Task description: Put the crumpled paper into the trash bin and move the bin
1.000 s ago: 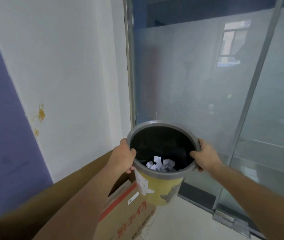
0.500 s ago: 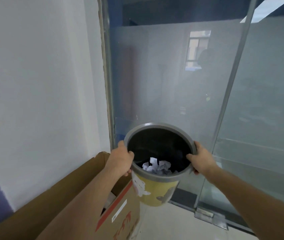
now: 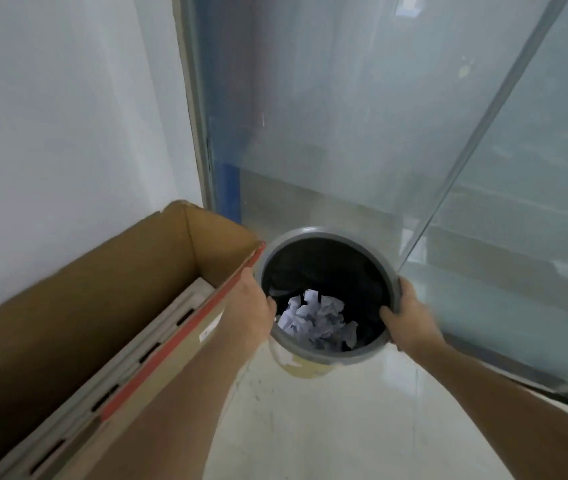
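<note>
The trash bin has a grey rim, a black liner and a yellow patterned side. It is low over the pale floor in the corner between a cardboard box and a glass wall. Crumpled white paper lies inside it. My left hand grips the rim's left side with the thumb inside. On the right side of the rim, my right hand holds on the same way. Whether the bin's base touches the floor is hidden.
A large open cardboard box with a red stripe stands against the white wall at left, touching the bin's left side. A frosted glass wall with a metal frame closes the back and right. Pale floor lies below the bin.
The bin has come down from chest height to near the floor beside the box, both hands still on its rim. My view has tilted downward.
</note>
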{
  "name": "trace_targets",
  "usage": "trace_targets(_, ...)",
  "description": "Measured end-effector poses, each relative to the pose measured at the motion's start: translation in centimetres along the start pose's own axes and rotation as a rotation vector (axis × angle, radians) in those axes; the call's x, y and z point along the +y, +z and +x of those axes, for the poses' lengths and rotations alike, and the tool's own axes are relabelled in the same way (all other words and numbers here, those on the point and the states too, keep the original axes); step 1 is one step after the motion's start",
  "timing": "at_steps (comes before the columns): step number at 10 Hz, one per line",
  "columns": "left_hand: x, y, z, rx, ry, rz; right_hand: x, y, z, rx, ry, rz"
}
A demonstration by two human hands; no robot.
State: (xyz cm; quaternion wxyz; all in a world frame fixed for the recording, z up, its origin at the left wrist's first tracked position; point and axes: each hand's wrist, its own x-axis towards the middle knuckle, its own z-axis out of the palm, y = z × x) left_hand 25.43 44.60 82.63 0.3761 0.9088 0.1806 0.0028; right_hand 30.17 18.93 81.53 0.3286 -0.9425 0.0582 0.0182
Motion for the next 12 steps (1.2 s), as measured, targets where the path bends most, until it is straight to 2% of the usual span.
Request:
trace_targets(1, -6.7, 8.7, 0.3, -0.044, -0.072, 0.053, 7.4, 7.4, 0.3, -0.086, 0.026, -0.105)
trace_targets(3, -22.2, 25.4, 0.0, -0.181, -0.165, 0.111, 22.9, 24.5, -1.5, -0.259, 0.160, -0.150)
trace_targets(4, -29.5, 33.1, -0.1, -0.224, -0.231, 0.030, 29.8, 32.8, -1.7, -0.291, 0.179, -0.165)
trace_targets(6, -41.0, 45.7, 1.6, -0.183, -0.195, 0.017, 40.2, 46.6, -0.7, -0.276, 0.177, -0.174)
trace_targets(8, -47.3, 53.0, 4.9, -0.095, -0.180, -0.031, 45.2, 54.0, 2.5, -0.237, 0.120, -0.188)
trace_targets(10, -48.8, 54.6, 7.0, -0.046, -0.196, -0.090, 45.8, 56.3, 5.5, -0.152, 0.107, -0.119)
trace_targets(12, -48.8, 54.5, 7.1, -0.093, -0.178, -0.091, 45.7, 56.4, 5.6, -0.155, 0.115, -0.174)
